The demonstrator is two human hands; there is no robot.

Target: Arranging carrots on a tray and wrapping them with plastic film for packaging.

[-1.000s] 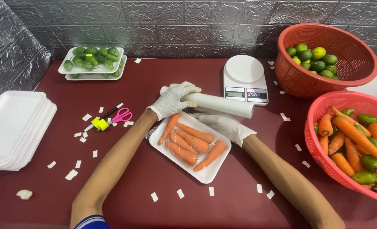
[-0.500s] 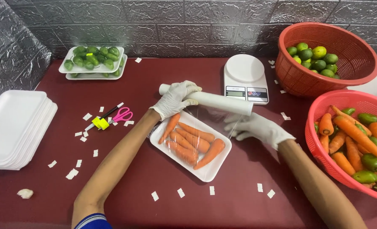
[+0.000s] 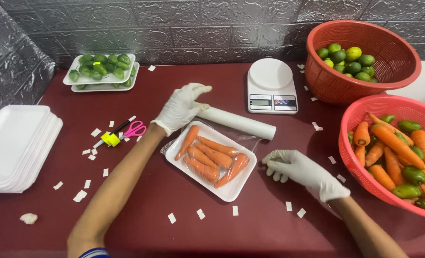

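A white foam tray (image 3: 231, 190) holding several carrots (image 3: 211, 155) lies in the middle of the dark red table. Behind it lies a white roll of cling film (image 3: 239, 123). My left hand (image 3: 181, 107), in a white glove, rests on the roll's left end and holds it down. My right hand (image 3: 298, 169), also gloved, is just right of the tray with its fingers curled, pinching the edge of the clear film (image 3: 253, 143) that stretches from the roll over the tray.
A white kitchen scale (image 3: 271, 86) stands behind the roll. A red basket of limes (image 3: 365, 83) and a red basket of carrots and green peppers (image 3: 360, 179) sit at right. Stacked foam trays (image 3: 16, 148), a tray of green peppers (image 3: 100, 71), pink scissors (image 3: 133, 129) and paper scraps lie at left.
My right hand has moved from over the tray's far edge out to the right, drawing film across the carrots. The left hand has stayed on the roll.
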